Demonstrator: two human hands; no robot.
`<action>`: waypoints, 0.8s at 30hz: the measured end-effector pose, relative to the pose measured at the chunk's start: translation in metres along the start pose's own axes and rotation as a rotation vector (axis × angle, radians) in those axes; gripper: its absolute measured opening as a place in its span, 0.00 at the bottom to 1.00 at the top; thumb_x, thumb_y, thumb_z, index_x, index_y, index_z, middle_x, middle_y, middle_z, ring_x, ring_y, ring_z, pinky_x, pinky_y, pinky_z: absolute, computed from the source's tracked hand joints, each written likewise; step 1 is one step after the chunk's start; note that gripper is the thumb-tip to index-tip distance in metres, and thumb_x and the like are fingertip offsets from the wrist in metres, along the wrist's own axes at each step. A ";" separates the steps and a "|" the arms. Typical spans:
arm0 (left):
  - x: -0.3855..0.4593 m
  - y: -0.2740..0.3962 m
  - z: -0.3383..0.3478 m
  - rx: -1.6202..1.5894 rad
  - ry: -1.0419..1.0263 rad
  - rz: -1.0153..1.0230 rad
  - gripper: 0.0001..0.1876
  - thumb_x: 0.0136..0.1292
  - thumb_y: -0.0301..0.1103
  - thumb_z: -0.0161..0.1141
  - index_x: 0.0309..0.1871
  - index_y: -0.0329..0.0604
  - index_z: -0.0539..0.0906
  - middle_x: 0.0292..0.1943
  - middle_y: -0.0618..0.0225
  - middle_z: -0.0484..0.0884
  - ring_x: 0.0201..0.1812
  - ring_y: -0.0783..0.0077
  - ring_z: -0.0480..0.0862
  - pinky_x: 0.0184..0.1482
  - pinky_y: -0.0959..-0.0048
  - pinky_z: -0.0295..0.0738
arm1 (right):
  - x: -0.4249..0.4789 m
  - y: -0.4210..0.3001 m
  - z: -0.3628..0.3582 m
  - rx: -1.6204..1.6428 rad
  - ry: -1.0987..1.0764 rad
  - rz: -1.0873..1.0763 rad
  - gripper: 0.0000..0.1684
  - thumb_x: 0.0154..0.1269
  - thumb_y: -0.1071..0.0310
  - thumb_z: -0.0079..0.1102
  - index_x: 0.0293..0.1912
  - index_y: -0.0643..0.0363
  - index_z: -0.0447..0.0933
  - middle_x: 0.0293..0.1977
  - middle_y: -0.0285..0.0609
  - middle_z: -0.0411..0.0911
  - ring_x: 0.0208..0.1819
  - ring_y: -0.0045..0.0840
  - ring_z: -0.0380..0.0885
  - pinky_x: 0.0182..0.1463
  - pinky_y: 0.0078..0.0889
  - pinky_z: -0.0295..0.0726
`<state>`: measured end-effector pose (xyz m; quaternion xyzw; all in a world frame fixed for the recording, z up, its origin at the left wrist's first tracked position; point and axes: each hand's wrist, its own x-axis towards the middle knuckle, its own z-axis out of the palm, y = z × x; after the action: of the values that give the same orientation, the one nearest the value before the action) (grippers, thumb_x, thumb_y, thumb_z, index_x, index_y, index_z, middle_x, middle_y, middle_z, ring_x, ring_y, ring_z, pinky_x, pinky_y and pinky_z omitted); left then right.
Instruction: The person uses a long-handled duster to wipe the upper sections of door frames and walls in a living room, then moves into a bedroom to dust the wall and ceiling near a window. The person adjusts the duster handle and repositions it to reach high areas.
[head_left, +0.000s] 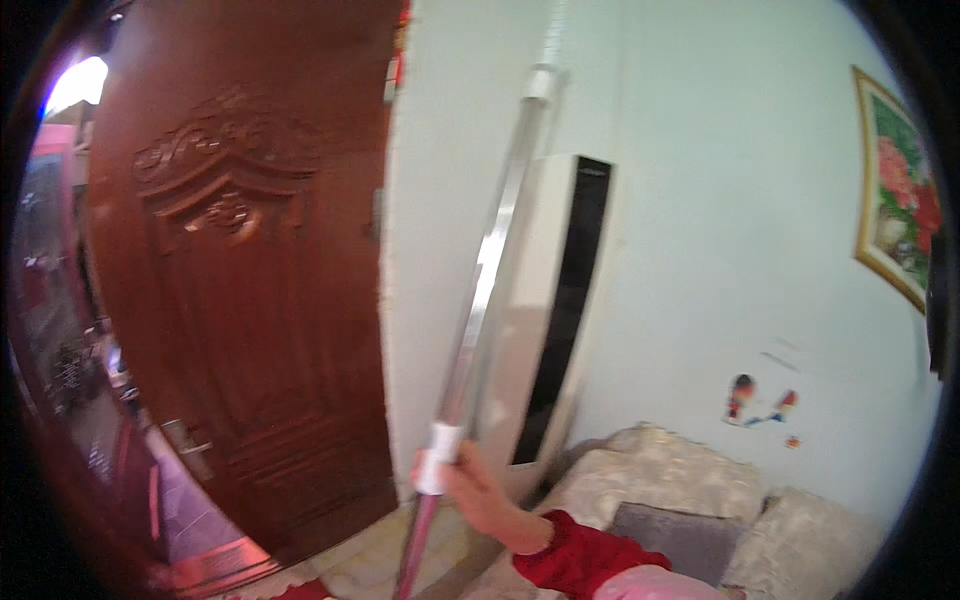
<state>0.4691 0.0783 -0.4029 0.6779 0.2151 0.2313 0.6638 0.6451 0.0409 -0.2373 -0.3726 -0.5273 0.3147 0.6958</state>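
A long metal pole (487, 262) with white plastic collars slants up from the bottom of the view to its top edge. My right hand (474, 484), at the end of a red sleeve (585, 551), is shut on the pole at its lower white collar (437, 457). The pole's upper end runs out of the picture, past a second white collar (540, 84). At the bottom left a bit of red cloth (304, 591) shows, while my left hand is out of view.
A carved brown wooden door (255, 315) stands at the left, beside a doorway. Behind the pole rises a tall white cabinet-style appliance with a black panel (566, 307). A patterned sofa (660, 472) lies at the lower right, and a framed flower picture (892, 187) hangs on the wall.
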 end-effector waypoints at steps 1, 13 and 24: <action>0.001 -0.003 0.002 -0.001 0.000 0.003 0.24 0.54 0.28 0.61 0.55 0.34 0.73 0.44 0.64 0.78 0.43 0.69 0.77 0.47 0.69 0.73 | 0.001 -0.010 0.009 -0.082 -0.002 0.010 0.17 0.73 0.60 0.43 0.53 0.60 0.62 0.45 0.41 0.73 0.47 0.23 0.73 0.53 0.29 0.71; 0.031 -0.022 0.032 -0.025 -0.105 0.027 0.24 0.54 0.29 0.62 0.56 0.34 0.73 0.44 0.63 0.79 0.44 0.68 0.77 0.47 0.69 0.73 | -0.017 0.030 0.015 -0.150 0.219 0.449 0.25 0.66 0.59 0.53 0.56 0.60 0.58 0.34 0.37 0.71 0.33 0.19 0.72 0.35 0.23 0.74; 0.021 -0.045 0.010 -0.019 -0.028 -0.044 0.24 0.54 0.30 0.62 0.56 0.35 0.73 0.44 0.63 0.79 0.44 0.67 0.77 0.47 0.69 0.73 | 0.022 0.016 -0.019 0.177 0.305 0.080 0.20 0.71 0.66 0.47 0.58 0.59 0.59 0.42 0.38 0.70 0.41 0.23 0.74 0.48 0.28 0.74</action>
<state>0.4922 0.0842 -0.4479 0.6699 0.2182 0.2092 0.6781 0.6683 0.0639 -0.2429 -0.3743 -0.3705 0.3271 0.7846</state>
